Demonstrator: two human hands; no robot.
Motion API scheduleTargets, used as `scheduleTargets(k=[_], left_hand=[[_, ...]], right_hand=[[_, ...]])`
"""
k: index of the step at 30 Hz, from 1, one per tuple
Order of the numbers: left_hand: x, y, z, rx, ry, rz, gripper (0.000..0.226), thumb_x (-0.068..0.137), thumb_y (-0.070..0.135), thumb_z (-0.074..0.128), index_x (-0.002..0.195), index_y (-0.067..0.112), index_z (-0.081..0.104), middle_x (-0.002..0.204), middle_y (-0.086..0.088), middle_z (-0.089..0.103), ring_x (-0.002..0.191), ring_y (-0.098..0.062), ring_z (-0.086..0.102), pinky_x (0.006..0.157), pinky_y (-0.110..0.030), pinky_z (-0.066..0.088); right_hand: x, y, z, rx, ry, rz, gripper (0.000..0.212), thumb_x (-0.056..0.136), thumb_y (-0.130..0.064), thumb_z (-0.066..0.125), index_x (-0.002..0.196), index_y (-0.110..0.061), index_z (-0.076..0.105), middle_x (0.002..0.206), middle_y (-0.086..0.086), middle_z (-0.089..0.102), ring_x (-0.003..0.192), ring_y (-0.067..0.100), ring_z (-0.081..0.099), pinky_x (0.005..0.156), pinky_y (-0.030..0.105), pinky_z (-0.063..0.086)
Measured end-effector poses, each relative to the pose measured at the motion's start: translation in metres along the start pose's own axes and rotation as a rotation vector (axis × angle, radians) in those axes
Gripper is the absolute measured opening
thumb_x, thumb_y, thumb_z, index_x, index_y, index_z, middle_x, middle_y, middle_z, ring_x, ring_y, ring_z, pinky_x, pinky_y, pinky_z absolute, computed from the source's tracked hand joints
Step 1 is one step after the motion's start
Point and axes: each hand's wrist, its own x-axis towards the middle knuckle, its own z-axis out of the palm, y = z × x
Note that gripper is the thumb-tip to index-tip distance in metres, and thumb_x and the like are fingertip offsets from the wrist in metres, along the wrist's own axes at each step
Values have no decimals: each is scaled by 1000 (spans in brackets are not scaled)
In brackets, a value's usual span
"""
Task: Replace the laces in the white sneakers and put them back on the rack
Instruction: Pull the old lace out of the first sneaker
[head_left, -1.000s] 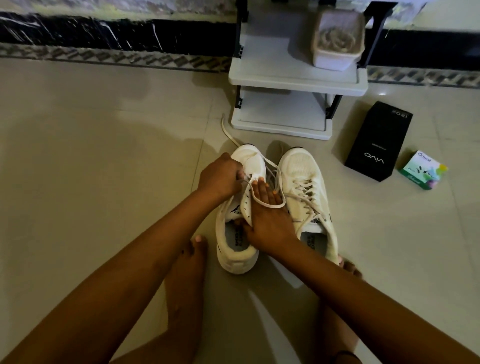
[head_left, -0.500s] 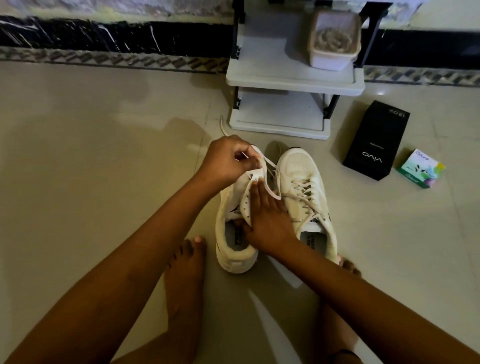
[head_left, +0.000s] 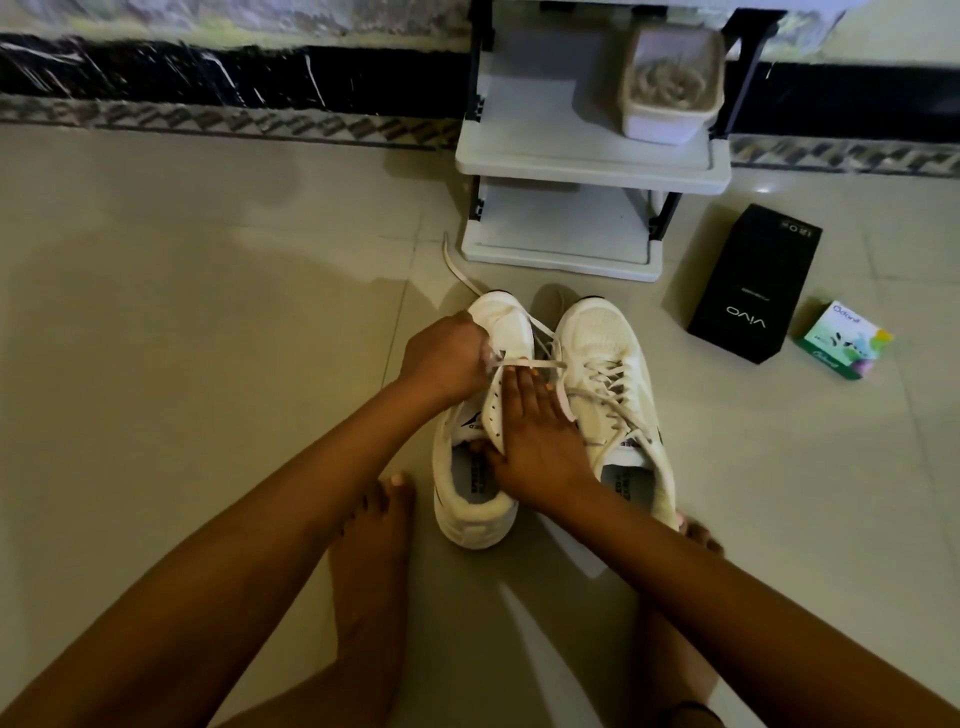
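**Item 1: flat white woven lace** (head_left: 524, 365)
- Where: drawn taut across the lower eyelets of the nearer white low-top sneaker (head_left: 501, 325). Its loose end trails over the floor tile toward the white plastic shelf rack (head_left: 587, 163).
- Handling (judged): limp, light, likely to slide back through an eyelet.
- Hold: best close to the tip, kept in tension.
- Grip: my left hand (head_left: 444, 364) is curled, pinching the lace beside the eyelet row.

**Item 2: the sneaker itself**
- Where: on the floor between my bare feet, toe toward the rack, just beside its laced white mate (head_left: 605, 338).
- Handling (judged): light, with a soft upper that folds and a stiffer sole.
- Hold: the heel collar for carrying.
- Grip: my right hand (head_left: 535, 436) lies flat, straight fingers together pressing the eyelet flap, thumb at the collar edge.
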Motion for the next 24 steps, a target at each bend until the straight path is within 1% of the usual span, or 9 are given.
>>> scheduleTargets(k=[2, 4, 6, 8, 11, 13, 18, 21, 24], left_hand=[[-3, 8, -3, -123, -64, 67, 16, 88, 24, 58, 91, 13, 70, 102, -7, 62, 99, -25, 57, 74, -29, 41], [-6, 17, -6, -118, 8, 86, 16, 89, 22, 55, 96, 14, 67, 107, -8, 58, 102, -24, 54, 76, -32, 43], [-5, 15, -8, -17, 66, 44, 20, 89, 20, 54, 106, 14, 63, 116, -8, 52, 107, -24, 51, 79, -35, 45], [-3, 5, -10, 58, -7, -21, 27, 85, 18, 60, 112, 15, 61, 119, -9, 49, 108, -26, 52, 80, -35, 46], [-2, -2, -7, 44, -64, -71, 25, 83, 16, 63, 108, 15, 64, 115, -9, 52, 103, -27, 55, 78, -33, 44], [0, 1, -3, 111, -24, -53, 23, 88, 23, 59, 108, 12, 65, 113, -10, 53, 101, -29, 56, 77, -35, 46], [7, 4, 4, 184, 14, -40, 42, 94, 37, 50, 118, 3, 56, 116, -12, 58, 103, -30, 59, 73, -34, 43], [3, -2, 0, -5, 29, 13, 26, 89, 33, 59, 97, 10, 67, 108, -7, 60, 98, -26, 59, 71, -29, 40], [-7, 1, -13, -493, 16, 11, 5, 83, 14, 68, 79, 12, 67, 88, 0, 61, 86, -19, 60, 76, -25, 43]], right_hand=[[0, 0, -1, -4, -5, -13, 82, 95, -49, 37, 149, -7, -9, 158, 14, -7, 146, 27, -6, 116, 35, -6], [0, 0, -1, 11, 4, -19, 82, 95, -49, 38, 149, -7, -8, 158, 14, -6, 146, 28, -6, 116, 36, -8], [1, 1, 0, 13, 10, -19, 84, 95, -50, 38, 149, -7, -10, 158, 15, -7, 146, 28, -6, 116, 37, -8], [1, 1, 1, 5, 14, -22, 85, 94, -52, 38, 149, -7, -11, 158, 15, -8, 146, 28, -6, 116, 37, -8], [1, 1, 1, 3, 12, -29, 86, 94, -52, 38, 149, -7, -11, 158, 15, -8, 146, 28, -6, 115, 36, -9], [1, 0, 1, 10, 16, -28, 87, 94, -52, 39, 148, -7, -12, 158, 14, -8, 146, 27, -5, 115, 35, -8], [1, 0, 1, 7, 26, -22, 87, 94, -54, 38, 148, -8, -13, 158, 13, -10, 146, 26, -6, 115, 34, -9], [2, 0, 2, 14, 34, -19, 88, 93, -53, 39, 148, -7, -13, 157, 14, -11, 146, 26, -6, 116, 35, -7], [3, 1, 3, 5, 31, -30, 87, 94, -50, 40, 148, -7, -13, 157, 14, -14, 146, 26, -8, 116, 34, -7]])
